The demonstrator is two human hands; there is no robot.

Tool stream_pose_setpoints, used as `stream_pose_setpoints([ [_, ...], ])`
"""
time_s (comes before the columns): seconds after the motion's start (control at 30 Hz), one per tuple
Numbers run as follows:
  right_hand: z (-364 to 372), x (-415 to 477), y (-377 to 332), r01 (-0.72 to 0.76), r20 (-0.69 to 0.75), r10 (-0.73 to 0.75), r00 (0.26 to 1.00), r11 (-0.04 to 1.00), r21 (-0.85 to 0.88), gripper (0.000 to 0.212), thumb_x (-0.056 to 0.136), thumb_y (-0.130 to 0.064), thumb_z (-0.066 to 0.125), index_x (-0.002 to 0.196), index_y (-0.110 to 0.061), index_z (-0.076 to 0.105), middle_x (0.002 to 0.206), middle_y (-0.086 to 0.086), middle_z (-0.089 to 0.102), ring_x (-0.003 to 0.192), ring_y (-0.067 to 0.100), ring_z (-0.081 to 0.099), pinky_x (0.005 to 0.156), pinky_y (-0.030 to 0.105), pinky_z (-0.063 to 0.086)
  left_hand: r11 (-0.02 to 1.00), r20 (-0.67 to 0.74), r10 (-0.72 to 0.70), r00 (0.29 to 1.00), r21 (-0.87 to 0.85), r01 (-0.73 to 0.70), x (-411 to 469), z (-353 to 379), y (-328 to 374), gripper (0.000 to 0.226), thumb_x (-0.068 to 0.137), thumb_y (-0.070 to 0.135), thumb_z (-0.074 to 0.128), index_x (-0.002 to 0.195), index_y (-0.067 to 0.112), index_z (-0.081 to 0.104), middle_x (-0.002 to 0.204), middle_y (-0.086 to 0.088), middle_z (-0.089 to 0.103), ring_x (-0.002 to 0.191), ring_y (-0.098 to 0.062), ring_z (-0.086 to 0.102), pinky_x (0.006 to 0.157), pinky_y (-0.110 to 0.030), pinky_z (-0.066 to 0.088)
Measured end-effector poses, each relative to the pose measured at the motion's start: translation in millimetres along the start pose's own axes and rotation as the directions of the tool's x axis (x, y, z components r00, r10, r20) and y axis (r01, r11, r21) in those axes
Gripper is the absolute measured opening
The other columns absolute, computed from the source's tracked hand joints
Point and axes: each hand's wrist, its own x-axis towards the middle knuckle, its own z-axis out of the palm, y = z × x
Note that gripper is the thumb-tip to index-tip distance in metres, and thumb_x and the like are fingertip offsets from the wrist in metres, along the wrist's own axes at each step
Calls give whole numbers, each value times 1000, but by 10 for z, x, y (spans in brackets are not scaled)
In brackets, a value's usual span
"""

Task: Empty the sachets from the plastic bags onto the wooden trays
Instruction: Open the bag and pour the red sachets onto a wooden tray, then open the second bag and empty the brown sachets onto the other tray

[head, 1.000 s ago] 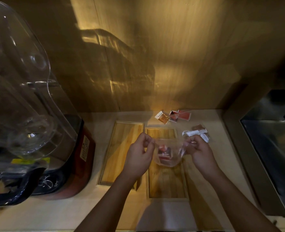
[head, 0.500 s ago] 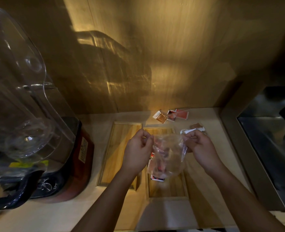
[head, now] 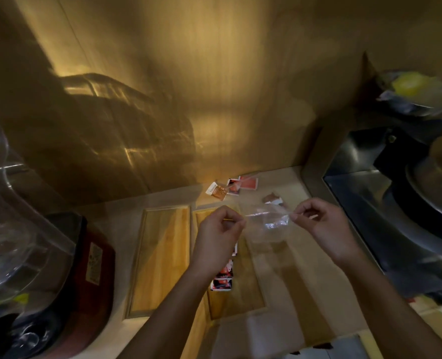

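— Over the right-hand wooden tray point(head: 251, 294), both hands up and level. Left hand point(head: 216, 239) curled tight, thumb and forefinger pinched on one edge of the clear plastic bag point(head: 267, 221).

— Same story opposite: right hand point(head: 326, 229) closed in a pinch grip on the other edge. Bag stretched between the two, held above the tray, looking see-through and slack (hard to tell whether anything remains inside, given the blur).

— Down below, red-and-white sachets point(head: 223, 277) lying on that right-hand tray, along its left side, partly hidden behind the left wrist.

— Left-hand wooden tray point(head: 160, 257) just beside, the two lying side by side on the pale worktop point(head: 287, 185). Bare wood showing there.

— Further back, near the wall: more sachets point(head: 234, 187) loose on the worktop, one orange, others red, touching or overlapping. Off to the right of those, a small brown-and-white packet point(head: 274, 198) (partly seen through the bag).

— Far left, a big clear blender jar point(head: 12, 237) on a dark red base point(head: 90, 275), close to the left tray's edge. Far right, a steel sink point(head: 385, 213) with dark pans in it, well apart from the trays.

— Warm light on the wooden wall, heavy shadow elsewhere.
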Motion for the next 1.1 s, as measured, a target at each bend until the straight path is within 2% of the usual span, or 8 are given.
stream_pose_setpoints([
  [0.13, -159, -183, 319, 38, -5, -41, 999, 953, -301, 13, 75, -8, 70, 69, -11, 59, 74, 2, 56, 67, 16, 53, 60, 26, 40, 968, 141, 89, 986, 222, -119, -13, 302, -217, 21, 81, 6, 62, 72, 25, 57, 75, 10, 59, 71, -1, 54, 64, -11, 40],
  [0.27, -152, -486, 802, 56, 120, 9, 993, 847, -529, 6, 77, -1, 62, 75, -7, 60, 82, 11, 61, 74, 28, 59, 68, 40, 48, 895, 248, -13, 969, 434, -99, -102, 593, -569, 17, 81, 9, 57, 73, 24, 57, 83, -1, 63, 80, -17, 60, 69, -29, 43],
  [0.37, -122, -692, 1077, 31, 206, 129, 970, 775, -631, 8, 80, -6, 54, 85, -8, 60, 92, 10, 62, 83, 27, 59, 70, 37, 45, 829, 289, -131, 948, 556, -55, -204, 759, -758, 19, 82, 16, 54, 68, 28, 53, 80, 1, 61, 84, -21, 63, 67, -28, 44],
  [0.5, -89, -827, 1205, 12, 237, 198, 951, 743, -669, 9, 82, -12, 48, 84, -8, 56, 94, 13, 60, 86, 29, 57, 67, 34, 39, 711, 351, -197, 916, 694, -113, -282, 876, -875, 11, 85, 16, 49, 85, 18, 60, 95, -8, 66, 94, -26, 62, 76, -31, 48],
  [0.67, -88, -863, 1261, -13, 255, 280, 926, 696, -718, 18, 77, -18, 49, 91, -9, 56, 100, 12, 60, 91, 31, 57, 67, 30, 37, 682, 420, -314, 851, 724, -105, -277, 877, -941, 11, 83, 14, 53, 91, 17, 59, 105, -8, 64, 101, -25, 59, 84, -32, 47],
  [0.83, -191, -731, 1259, -26, 338, 427, 839, 652, -758, 29, 77, -7, 48, 105, -14, 55, 114, 8, 58, 102, 26, 57, 75, 29, 43, 745, 510, -401, 761, 665, -53, -150, 721, -877, 20, 79, 17, 63, 97, 15, 56, 101, -8, 59, 99, -25, 58, 76, -32, 46],
  [0.97, -254, -486, 1116, -54, 286, 385, 878, 671, -739, 22, 83, -12, 46, 102, -16, 56, 109, 8, 62, 96, 26, 59, 73, 31, 44, 753, 499, -365, 786, 655, -66, 99, 586, -708, 22, 85, 23, 59, 103, 10, 59, 106, -10, 65, 100, -26, 61, 81, -35, 49],
  [1.1, -179, -196, 899, -103, 217, 317, 923, 748, -655, 7, 84, -19, 49, 84, -24, 54, 96, 6, 65, 84, 24, 61, 73, 33, 48, 819, 410, -292, 864, 574, 4, 336, 465, -584, 17, 86, 23, 58, 99, 13, 62, 102, -5, 67, 96, -21, 62, 82, -35, 50],
])
